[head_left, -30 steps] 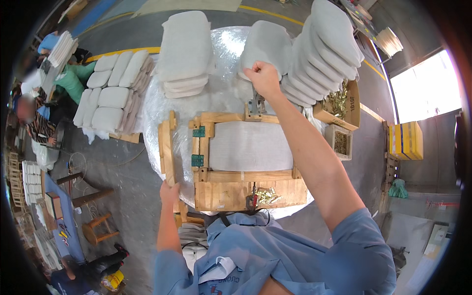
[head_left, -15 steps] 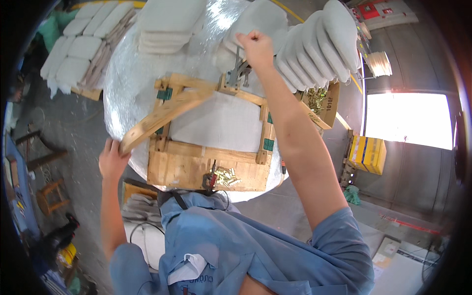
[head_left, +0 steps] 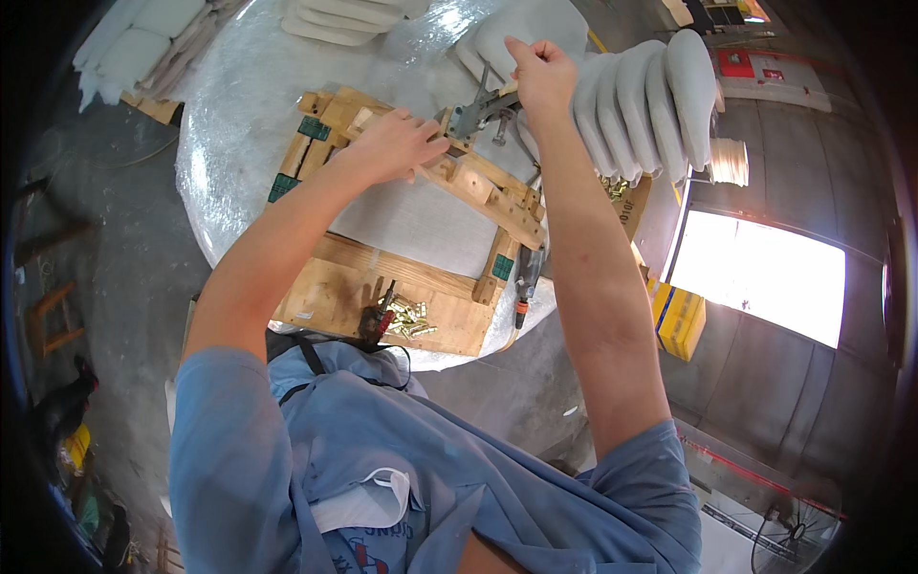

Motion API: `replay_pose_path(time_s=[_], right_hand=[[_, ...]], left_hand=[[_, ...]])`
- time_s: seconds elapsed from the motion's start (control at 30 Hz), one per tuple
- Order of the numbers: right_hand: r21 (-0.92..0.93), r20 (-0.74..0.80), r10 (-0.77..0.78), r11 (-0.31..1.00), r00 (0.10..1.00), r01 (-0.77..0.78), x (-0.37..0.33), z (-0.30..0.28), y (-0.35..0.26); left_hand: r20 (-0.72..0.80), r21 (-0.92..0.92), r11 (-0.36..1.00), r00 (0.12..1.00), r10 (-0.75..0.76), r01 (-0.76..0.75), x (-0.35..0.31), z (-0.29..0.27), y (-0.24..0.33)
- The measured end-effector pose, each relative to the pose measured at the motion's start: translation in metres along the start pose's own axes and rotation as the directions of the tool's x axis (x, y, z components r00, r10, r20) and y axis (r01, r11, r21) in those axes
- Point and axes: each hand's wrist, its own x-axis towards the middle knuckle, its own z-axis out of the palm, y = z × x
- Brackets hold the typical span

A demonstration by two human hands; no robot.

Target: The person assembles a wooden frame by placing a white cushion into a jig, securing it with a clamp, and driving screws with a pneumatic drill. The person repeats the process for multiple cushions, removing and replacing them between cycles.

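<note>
A pale wooden bar with holes lies slanted across the upper side of a wooden jig. My left hand is closed over the bar's upper left part, beside a metal toggle clamp. Raised just beyond the clamp, my right hand is curled in a fist at its lever; the grip itself is partly hidden. Green pads sit on the jig's side rails. Small brass-coloured fittings are heaped on its near board, next to a red and black tool.
The jig rests on a round table wrapped in clear film. Grey padded cushions stand in a row at the far right. By the jig's right side lies a dark power driver. A cardboard box of fittings and a yellow box are farther right.
My left hand has brought the wooden bar from the left side up and right onto the jig beside the clamp. My right hand stays at the clamp. The whole view has turned somewhat.
</note>
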Motion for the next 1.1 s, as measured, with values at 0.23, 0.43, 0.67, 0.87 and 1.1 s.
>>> replay_pose_path(time_s=[0.23, 0.43, 0.67, 0.87, 1.1], right_hand=[[-0.005, -0.005, -0.010, 1.000, 1.000, 0.010, 0.000, -0.003, 0.002], [-0.034, -0.004, -0.005, 0.999, 1.000, 0.005, 0.001, -0.003, 0.002], [-0.011, -0.014, -0.013, 1.000, 1.000, 0.012, 0.000, -0.001, 0.001], [-0.042, -0.013, -0.018, 0.999, 1.000, 0.017, 0.001, 0.000, 0.004], [-0.013, 0.002, -0.003, 1.000, 1.000, 0.003, 0.000, -0.002, 0.001]], left_hand=[[0.075, -0.039, 0.998, 0.997, -0.036, 0.039, 0.013, 0.007, -0.009], [-0.035, -0.048, 0.995, 0.996, -0.084, 0.082, 0.000, 0.010, -0.016], [0.016, -0.081, 0.984, 0.987, -0.157, 0.158, -0.006, -0.001, -0.019], [-0.116, -0.068, 0.990, 0.985, -0.129, 0.122, -0.005, 0.009, -0.010], [-0.104, -0.268, 0.922, 0.943, -0.317, 0.280, 0.021, 0.023, 0.035]])
